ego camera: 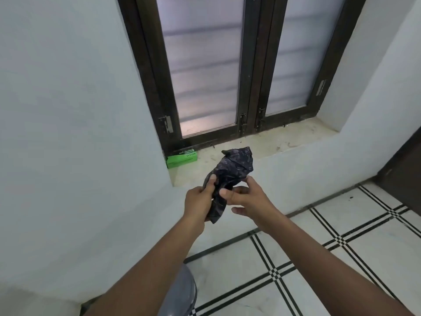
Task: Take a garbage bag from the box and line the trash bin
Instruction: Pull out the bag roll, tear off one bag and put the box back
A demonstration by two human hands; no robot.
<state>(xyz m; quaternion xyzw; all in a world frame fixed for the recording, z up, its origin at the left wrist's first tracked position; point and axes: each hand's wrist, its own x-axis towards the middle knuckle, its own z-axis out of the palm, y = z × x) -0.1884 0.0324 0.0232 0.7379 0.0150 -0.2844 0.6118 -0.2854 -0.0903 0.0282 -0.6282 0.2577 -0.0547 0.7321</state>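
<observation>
Both grips pinched the crumpled bag (230,176), left hand (197,201) low, right hand (245,197) beside it, its length rising away toward the box (181,158) on the sill.

Both hands raised before window sill (262,144). Left hand (197,201) grips crumpled dark bag (230,174) at lower part, thumb on top. Right hand (245,197) pinches bag's edge beside it. Green box (181,158) on sill's left end, against wall. Grey bin (182,293) partly visible below left forearm, on tiled floor (319,258).
</observation>
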